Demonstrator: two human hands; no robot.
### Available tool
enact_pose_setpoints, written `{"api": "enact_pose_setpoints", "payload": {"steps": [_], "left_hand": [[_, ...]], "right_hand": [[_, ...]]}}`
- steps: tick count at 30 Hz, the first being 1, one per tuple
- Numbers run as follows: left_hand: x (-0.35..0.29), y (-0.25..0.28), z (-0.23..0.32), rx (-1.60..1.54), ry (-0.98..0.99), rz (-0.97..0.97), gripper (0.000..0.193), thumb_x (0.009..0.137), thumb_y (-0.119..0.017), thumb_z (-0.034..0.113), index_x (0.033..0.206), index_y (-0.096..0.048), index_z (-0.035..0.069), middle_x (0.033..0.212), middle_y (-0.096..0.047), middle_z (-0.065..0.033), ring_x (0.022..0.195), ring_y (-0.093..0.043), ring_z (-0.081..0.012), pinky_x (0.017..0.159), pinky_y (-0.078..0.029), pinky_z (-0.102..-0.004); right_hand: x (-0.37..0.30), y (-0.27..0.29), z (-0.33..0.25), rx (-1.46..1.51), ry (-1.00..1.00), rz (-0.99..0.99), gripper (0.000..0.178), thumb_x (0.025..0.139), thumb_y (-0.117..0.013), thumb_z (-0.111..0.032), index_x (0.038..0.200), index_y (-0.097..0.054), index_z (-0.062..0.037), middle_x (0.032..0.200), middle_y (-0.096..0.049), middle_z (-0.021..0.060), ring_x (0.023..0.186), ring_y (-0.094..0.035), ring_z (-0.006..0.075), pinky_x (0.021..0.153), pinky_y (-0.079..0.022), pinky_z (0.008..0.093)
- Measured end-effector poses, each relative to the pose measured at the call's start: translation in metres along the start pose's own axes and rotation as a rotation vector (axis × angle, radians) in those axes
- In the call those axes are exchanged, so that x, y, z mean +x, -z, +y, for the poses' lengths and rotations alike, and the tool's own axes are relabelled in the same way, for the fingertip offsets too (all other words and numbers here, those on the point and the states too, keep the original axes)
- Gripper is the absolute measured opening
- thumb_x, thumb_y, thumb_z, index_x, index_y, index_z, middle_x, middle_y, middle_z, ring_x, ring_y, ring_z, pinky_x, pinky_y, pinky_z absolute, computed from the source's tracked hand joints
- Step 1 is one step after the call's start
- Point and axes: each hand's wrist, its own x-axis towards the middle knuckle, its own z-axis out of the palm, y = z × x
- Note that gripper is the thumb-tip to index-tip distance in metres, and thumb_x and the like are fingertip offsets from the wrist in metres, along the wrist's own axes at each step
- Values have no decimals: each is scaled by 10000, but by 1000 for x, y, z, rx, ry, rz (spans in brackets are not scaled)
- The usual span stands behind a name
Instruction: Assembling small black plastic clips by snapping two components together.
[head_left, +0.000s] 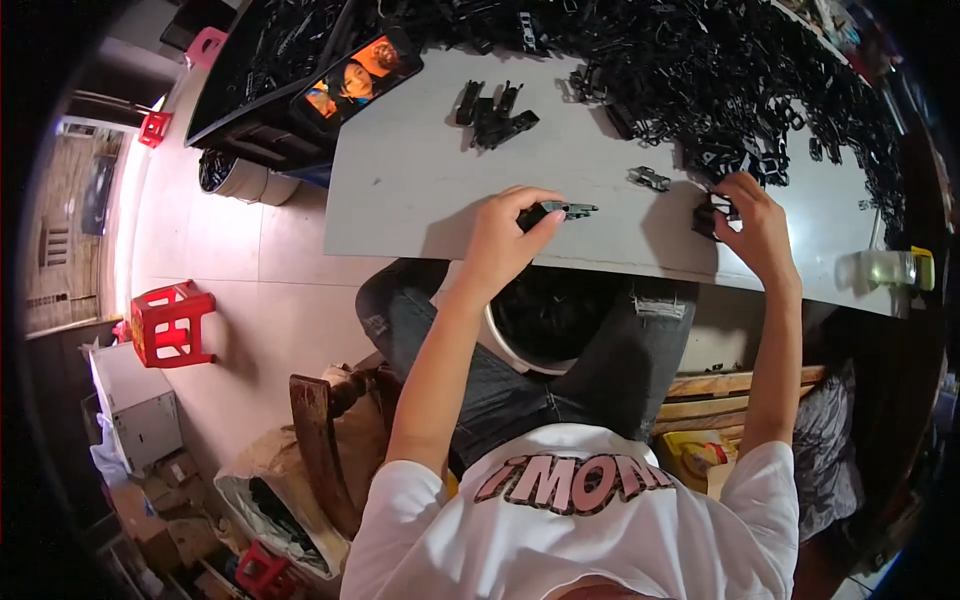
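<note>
My left hand (512, 232) is closed round a small black plastic part (572, 209), whose narrow end sticks out to the right above the table's near edge. To the right, my right hand (752, 222) reaches down with thumb and fingers round a black frame-shaped piece (716, 214) at the tabletop. Between the hands lies one loose black piece (650, 179). Farther off, a small group of longer black parts (496, 116) rests on the white table (400, 180). A large heap of black plastic pieces (690, 75) covers the far and right side.
A phone (362, 78) showing a video leans on a black bin (265, 125) at the left. A clear bottle (895, 269) lies at the right edge. Between my knees stands a bucket (520, 350) of dark pieces. A red stool (172, 322) is on the floor.
</note>
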Motion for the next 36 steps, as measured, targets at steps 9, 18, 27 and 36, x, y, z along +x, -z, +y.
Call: {"api": "enact_pose_setpoints", "payload": {"steps": [9,18,27,36], "left_hand": [[-5,-4,7,-182,75,65,130,883,-600,69,999,-635,22,726,-627,-19,651,-591,-49,535,-430,-204],[-4,-8,6,-159,29,39,159,905,-576,110,1015,-649,22,714,-612,-17,607,-519,-42,549,-417,-186],[-5,-8,6,-176,46,46,159,904,-581,119,1000,-653,15,717,-613,-21,608,-521,-44,541,-420,-193],[-4,-5,5,-91,12,39,167,891,-590,111,1012,-653,15,733,-615,-19,623,-530,-43,543,-424,-188]], "right_hand": [[-11,-20,-56,345,-67,161,274,718,-668,5,986,-613,-1,922,-612,142,806,-609,306,693,-506,341],[-5,-37,-54,83,50,275,253,703,-679,-39,949,-616,-29,896,-608,102,772,-607,279,652,-510,346],[32,-32,-45,-123,53,167,223,736,-658,-136,934,-626,-38,895,-607,75,849,-593,268,715,-499,361],[45,-47,-51,-242,50,-28,219,731,-656,-151,915,-609,-41,858,-584,81,836,-602,262,673,-506,368]]}}
